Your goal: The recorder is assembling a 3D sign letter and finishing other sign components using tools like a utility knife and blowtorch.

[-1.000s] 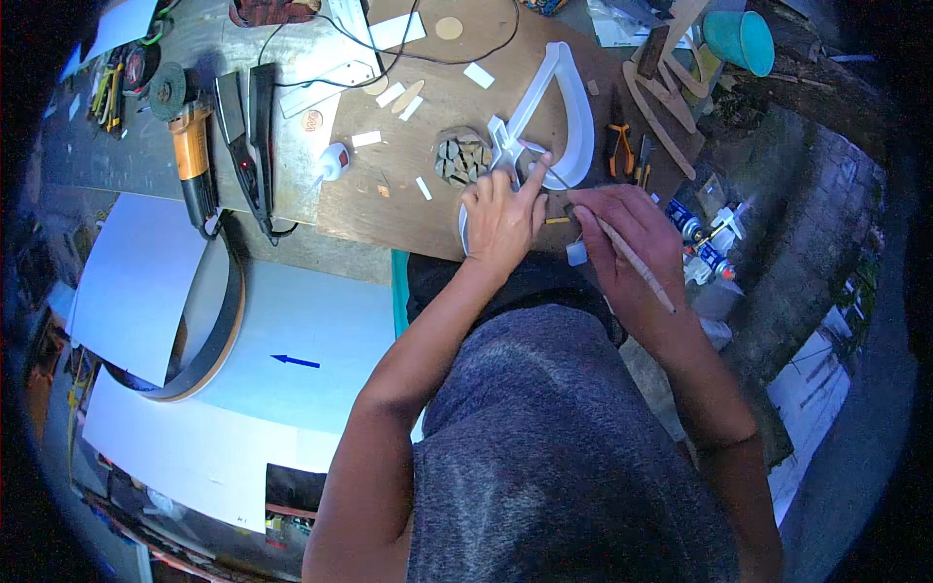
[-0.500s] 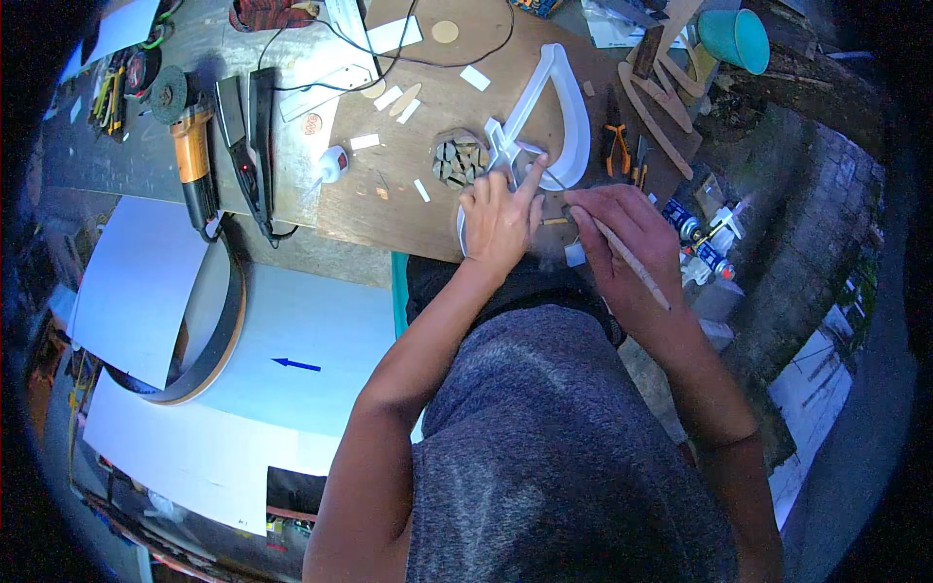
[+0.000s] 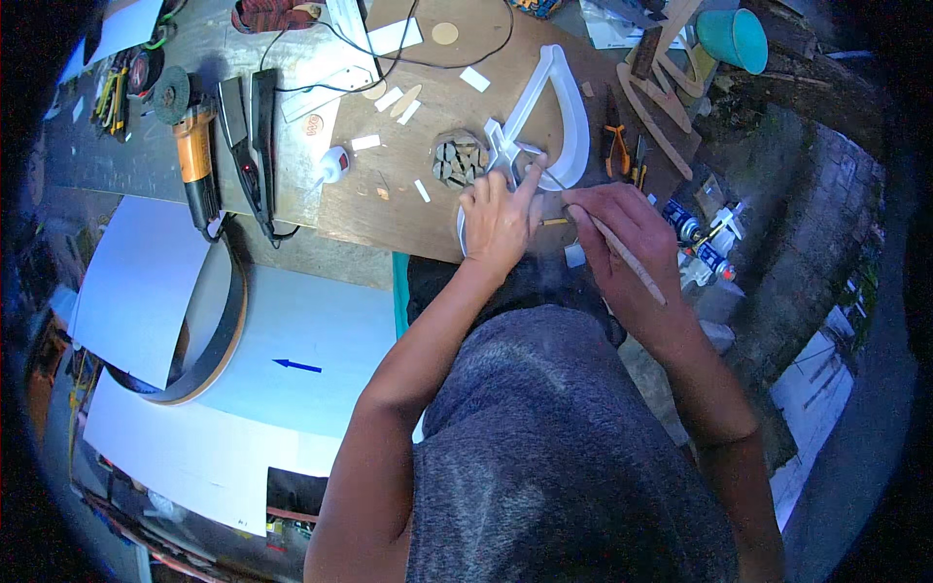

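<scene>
A white curved frame with thin upright walls, shaped like a large letter, lies at the front of the brown work board. My left hand rests on its near part, holding it, with the index finger stretched along the wall. In my right hand is a slim tool with a pale, pencil-like handle. Its thin tip points at the frame beside my left index finger. My fingers partly cover the tip and the near end of the frame. Left of the frame sits a cluster of small dark and pale pieces.
A glue bottle, a hair straightener and an angle grinder lie to the left. Orange-handled pliers, wooden strips and a teal cup are at right. White sheets stand below the table's left edge.
My right hand and the slim tool have shifted very slightly. My left hand stays in place on the white frame.
</scene>
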Demonstrator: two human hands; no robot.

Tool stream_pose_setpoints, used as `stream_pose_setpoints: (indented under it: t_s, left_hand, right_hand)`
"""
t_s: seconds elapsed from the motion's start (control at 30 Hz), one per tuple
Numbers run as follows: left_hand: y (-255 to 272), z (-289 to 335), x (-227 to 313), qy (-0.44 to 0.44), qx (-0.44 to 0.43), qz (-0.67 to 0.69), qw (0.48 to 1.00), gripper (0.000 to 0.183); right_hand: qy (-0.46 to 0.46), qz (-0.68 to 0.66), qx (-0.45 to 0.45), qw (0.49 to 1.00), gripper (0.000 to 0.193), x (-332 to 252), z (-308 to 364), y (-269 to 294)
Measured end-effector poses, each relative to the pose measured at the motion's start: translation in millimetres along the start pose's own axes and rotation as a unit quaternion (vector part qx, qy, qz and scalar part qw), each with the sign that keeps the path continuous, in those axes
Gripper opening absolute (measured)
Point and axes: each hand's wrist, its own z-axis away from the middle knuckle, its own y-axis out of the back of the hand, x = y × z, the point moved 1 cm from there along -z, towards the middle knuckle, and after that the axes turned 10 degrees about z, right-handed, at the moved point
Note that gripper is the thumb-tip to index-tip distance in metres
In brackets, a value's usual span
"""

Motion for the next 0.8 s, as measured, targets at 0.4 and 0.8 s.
stream_pose_setpoints:
  t_s: [0.4,0.8]
  left_hand:
    - [8,1,4,-0.019,-0.008,-0.015,1.000,0.060]
    - [34,29,15,-0.034,-0.067,-0.053,0.996,0.060]
  right_hand:
    - [-0.116,-0.073,0.113,0.984,0.018,-10,39,73]
    - [0.002,-0.407,0.223,0.886,0.035,45,154,92]
